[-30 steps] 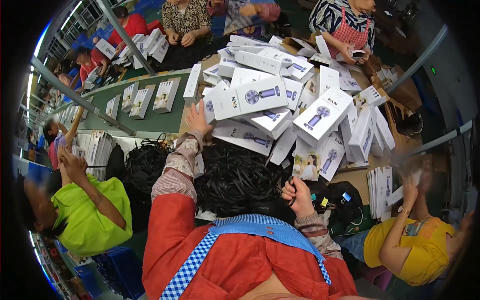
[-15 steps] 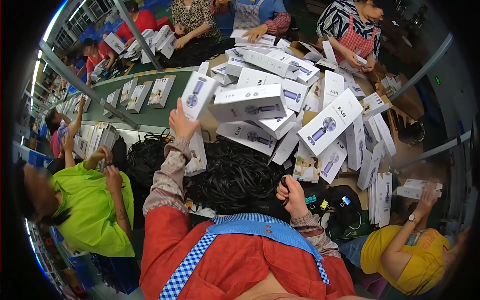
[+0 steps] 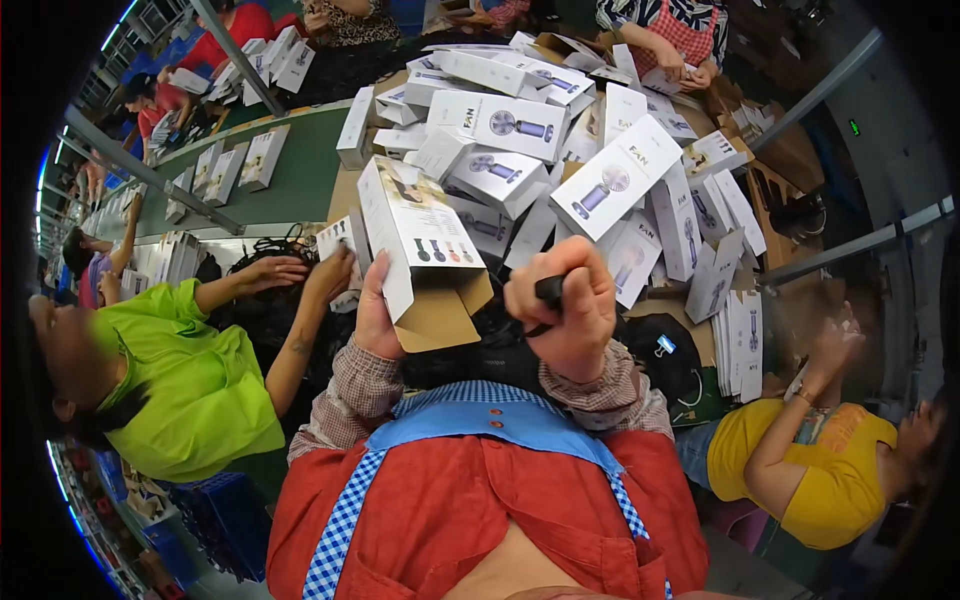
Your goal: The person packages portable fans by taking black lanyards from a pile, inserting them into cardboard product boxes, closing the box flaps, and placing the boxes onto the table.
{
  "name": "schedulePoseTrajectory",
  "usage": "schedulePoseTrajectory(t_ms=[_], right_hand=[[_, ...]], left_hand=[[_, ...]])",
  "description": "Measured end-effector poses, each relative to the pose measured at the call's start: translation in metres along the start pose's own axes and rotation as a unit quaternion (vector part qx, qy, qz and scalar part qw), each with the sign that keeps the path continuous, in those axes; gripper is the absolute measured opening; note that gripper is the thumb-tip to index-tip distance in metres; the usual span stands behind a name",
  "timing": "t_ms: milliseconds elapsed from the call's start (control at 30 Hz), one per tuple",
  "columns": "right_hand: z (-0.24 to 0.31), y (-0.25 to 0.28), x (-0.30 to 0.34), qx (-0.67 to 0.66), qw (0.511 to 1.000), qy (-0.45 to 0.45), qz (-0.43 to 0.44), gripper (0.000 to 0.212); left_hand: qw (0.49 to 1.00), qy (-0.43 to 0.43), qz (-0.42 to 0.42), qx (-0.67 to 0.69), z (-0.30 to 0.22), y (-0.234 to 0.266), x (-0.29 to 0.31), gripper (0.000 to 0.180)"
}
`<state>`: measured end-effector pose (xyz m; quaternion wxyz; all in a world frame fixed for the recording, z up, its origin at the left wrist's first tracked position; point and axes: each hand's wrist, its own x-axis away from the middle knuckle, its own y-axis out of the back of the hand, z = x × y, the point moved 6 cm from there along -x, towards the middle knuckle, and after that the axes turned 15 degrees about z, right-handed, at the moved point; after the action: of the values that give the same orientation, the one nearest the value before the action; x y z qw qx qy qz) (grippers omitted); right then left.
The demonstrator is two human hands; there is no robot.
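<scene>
My left hand (image 3: 375,315) holds a white product box (image 3: 415,235) upright in front of my chest, its brown flaps open toward me. My right hand (image 3: 560,305) is closed around a black coiled cable (image 3: 548,292), level with the box's open end and just to its right. Behind both hands rises a heap of identical white fan boxes (image 3: 520,130). A pile of black cables (image 3: 495,345) lies below my hands, mostly hidden by my forearms.
A person in a green shirt (image 3: 190,380) works at my left with both hands near the cables. A person in yellow (image 3: 820,460) sits at my right. A green conveyor belt (image 3: 300,180) carries boxes at the upper left. Other workers sit across the heap.
My left hand has pulled a box from the heap and brought it near my chest. My right hand rose from the cable pile, now closed on a black cable.
</scene>
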<state>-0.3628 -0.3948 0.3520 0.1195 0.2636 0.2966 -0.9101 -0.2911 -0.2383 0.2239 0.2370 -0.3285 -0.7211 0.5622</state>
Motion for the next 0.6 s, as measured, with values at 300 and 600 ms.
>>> schedulePoseTrajectory(t_ms=[300, 600], right_hand=[[-0.032, -0.005, 0.007, 0.357, 0.916, -0.122, 0.140, 0.017], [0.000, 0.066, 0.012, 0.469, 0.838, -0.202, 0.192, 0.053]], left_hand=[[0.986, 0.092, -0.016, 0.136, 0.062, -0.020, 0.011, 0.055], [0.953, 0.302, -0.024, -0.024, 0.053, -0.015, 0.014, 0.065]])
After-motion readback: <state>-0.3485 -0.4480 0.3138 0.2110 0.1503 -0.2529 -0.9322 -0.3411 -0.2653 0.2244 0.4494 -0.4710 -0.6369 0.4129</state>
